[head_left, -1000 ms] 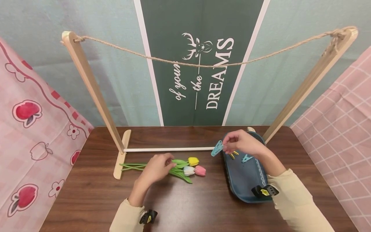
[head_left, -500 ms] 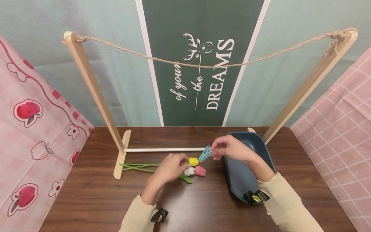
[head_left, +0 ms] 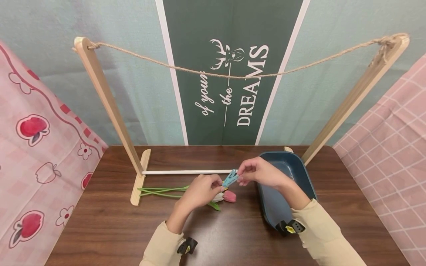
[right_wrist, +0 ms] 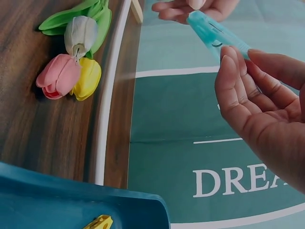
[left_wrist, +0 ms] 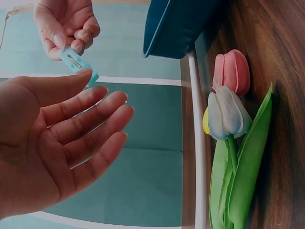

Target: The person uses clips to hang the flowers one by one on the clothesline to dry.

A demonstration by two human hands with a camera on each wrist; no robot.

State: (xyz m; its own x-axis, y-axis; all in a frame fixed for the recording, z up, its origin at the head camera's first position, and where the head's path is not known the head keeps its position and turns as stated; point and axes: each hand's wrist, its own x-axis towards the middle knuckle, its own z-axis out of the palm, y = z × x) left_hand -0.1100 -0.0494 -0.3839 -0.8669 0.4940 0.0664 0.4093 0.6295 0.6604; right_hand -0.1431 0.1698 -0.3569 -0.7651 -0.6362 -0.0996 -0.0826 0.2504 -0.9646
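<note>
My right hand (head_left: 261, 171) pinches a light blue clothespin (head_left: 230, 178) between thumb and fingers, raised above the table. Its other end meets the thumb tip of my left hand (head_left: 201, 190); the left wrist view shows the fingers of that hand fairly straight and spread apart. Beneath my left hand lie artificial tulips with green stems: a pink tulip (head_left: 230, 196), a white tulip (left_wrist: 228, 112) and a yellow tulip (right_wrist: 86, 78). In the head view my left hand covers part of their leaves and most of the yellow bloom.
A blue basin (head_left: 276, 207) stands at the right under my right forearm, with a yellow clip (right_wrist: 100, 223) inside. Behind the flowers runs a white rod (head_left: 186, 172) between two wooden posts (head_left: 108, 105). A twine rope (head_left: 229, 76) hangs between the post tops.
My right hand has carried the clothespin leftward from above the basin. My left hand has moved right along the tulips, and its thumb now meets the clothespin.
</note>
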